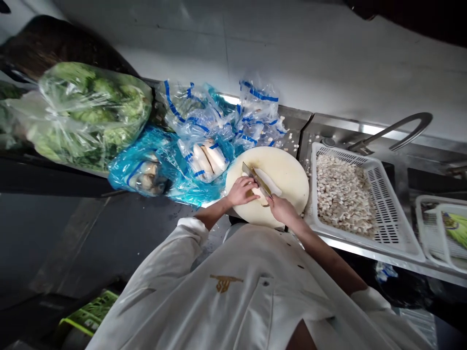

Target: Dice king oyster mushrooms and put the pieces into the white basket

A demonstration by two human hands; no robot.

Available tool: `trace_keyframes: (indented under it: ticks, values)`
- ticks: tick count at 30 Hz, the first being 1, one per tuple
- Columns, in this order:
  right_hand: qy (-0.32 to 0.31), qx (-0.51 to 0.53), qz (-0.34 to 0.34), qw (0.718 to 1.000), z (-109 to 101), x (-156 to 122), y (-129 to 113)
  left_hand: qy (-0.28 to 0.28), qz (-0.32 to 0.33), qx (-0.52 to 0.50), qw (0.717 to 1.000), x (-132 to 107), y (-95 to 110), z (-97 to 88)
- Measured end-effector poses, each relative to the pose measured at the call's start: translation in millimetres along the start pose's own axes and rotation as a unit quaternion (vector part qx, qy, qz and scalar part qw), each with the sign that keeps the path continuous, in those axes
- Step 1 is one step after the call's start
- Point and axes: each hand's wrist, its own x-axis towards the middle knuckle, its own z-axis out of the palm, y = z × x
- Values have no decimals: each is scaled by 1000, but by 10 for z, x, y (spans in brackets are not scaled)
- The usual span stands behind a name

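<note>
On a round, pale cutting board (248,214), a king oyster mushroom (261,197) lies under the fingers of my left hand (241,191), which press and steady it. My right hand (283,210) grips the handle of a broad kitchen knife (255,178), its blade slanting away to the upper left beside my left fingertips. Just beyond the blade is a long white mushroom piece (270,182) resting flat on the board. My fingers and the blade partly hide the mushroom. Left of the board, a clear package (204,158) holds more whole king oyster mushrooms.
A white perforated basket (392,204) of chopped pieces stands right of the board, near a curved faucet (412,119). Crumpled plastic wrappers (257,109) and a blue bag (122,163) lie left. Farther left sits a clear bag of leafy greens (95,112). Smaller baskets (432,228) stand far right.
</note>
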Motion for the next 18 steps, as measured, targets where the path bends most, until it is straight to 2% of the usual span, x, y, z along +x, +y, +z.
trace_keyframes:
  ticks: [3, 8, 13, 16, 18]
  values:
    - [17, -8, -17, 1000, 4, -126, 61, 7, -4, 3, 1000, -42, 16, -14]
    - [-4, -29, 2, 1000, 48, -261, 68, 21, -1, -25, 999, -94, -9, 12]
    - [31, -49, 4, 998, -138, -486, 48, 21, -6, -29, 999, -92, -20, -3]
    - [15, -57, -2, 998, -222, -619, 69, 20, -6, -31, 999, -92, -18, -13]
    - [2, -55, -3, 998, -199, -596, 69, 18, -5, -36, 999, -93, -24, -8]
